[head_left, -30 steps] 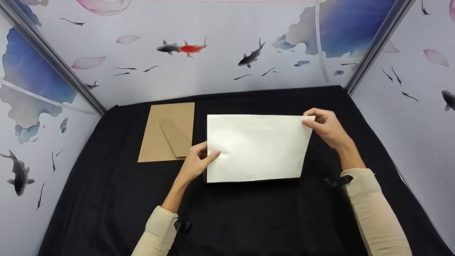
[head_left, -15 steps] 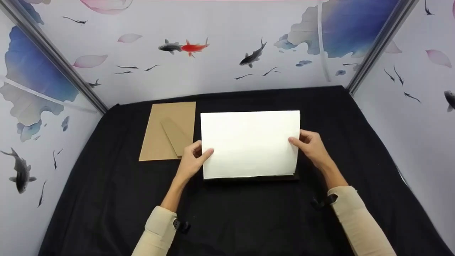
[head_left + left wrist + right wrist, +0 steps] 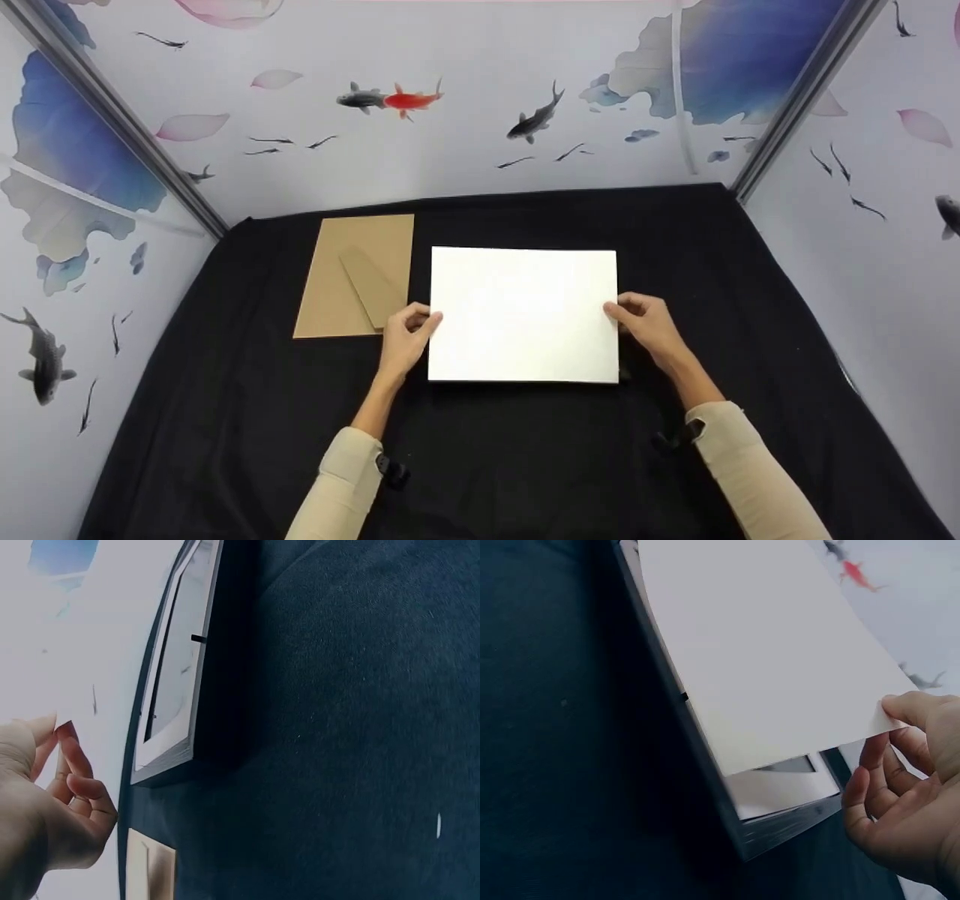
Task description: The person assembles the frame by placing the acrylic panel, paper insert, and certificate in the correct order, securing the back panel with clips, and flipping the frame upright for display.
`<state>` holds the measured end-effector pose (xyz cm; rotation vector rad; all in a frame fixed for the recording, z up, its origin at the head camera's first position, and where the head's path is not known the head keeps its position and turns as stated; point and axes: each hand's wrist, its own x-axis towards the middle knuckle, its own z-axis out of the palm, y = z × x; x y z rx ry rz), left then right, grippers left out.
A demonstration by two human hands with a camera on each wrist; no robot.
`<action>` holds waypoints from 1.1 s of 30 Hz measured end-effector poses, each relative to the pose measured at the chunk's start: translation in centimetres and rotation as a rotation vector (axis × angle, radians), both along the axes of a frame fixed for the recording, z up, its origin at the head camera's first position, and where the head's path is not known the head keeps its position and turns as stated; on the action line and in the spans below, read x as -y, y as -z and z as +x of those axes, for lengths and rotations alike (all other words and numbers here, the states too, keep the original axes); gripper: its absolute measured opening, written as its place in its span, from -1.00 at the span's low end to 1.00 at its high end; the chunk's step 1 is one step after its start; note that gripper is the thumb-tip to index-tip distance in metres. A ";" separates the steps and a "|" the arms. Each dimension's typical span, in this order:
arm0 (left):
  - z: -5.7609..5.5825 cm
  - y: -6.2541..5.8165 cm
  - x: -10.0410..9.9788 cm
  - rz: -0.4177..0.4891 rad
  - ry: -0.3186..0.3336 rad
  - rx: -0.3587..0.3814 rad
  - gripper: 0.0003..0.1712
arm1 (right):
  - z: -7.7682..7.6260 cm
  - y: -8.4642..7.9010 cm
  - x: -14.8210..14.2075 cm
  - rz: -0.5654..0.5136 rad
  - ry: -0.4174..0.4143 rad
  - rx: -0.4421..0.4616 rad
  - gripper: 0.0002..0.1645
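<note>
A white sheet of paper (image 3: 523,315) stretches between both hands over a black picture frame (image 3: 791,823). My left hand (image 3: 405,339) pinches the paper's left edge between thumb and fingers. At the opposite edge, my right hand (image 3: 646,324) pinches it, thumb on top. From the right wrist, the paper's near end hovers over the frame, its corner close to the inner rim; a white mat border (image 3: 776,793) shows beneath. In the left wrist view, the frame (image 3: 166,771) lies face down in its recess, with a small black tab (image 3: 199,638) at the rim.
Left of the paper lies a brown backing board (image 3: 326,300) with an easel leg (image 3: 375,292) attached. Black cloth (image 3: 517,465) covers the table. White panels (image 3: 465,45) printed with fish and petals stand around three sides.
My right hand has gone from the paper's upper right corner down to the middle of its right edge. The paper has shifted left, then come lower, and now lines up over the frame.
</note>
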<state>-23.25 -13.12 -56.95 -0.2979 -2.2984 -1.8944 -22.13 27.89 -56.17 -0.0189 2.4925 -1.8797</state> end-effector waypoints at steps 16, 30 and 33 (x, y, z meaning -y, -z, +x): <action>-0.3 1.2 -1.0 -0.296 -0.047 0.204 -0.90 | -0.6 1.7 -0.6 0.125 0.071 0.143 -0.62; -0.7 1.0 -1.3 -0.450 -0.138 0.242 -0.90 | -1.0 1.5 -0.2 0.230 0.041 0.055 -0.77; -0.8 0.8 -1.2 -0.435 -0.147 0.233 -0.91 | -1.1 1.2 -0.3 0.220 0.035 0.028 -0.78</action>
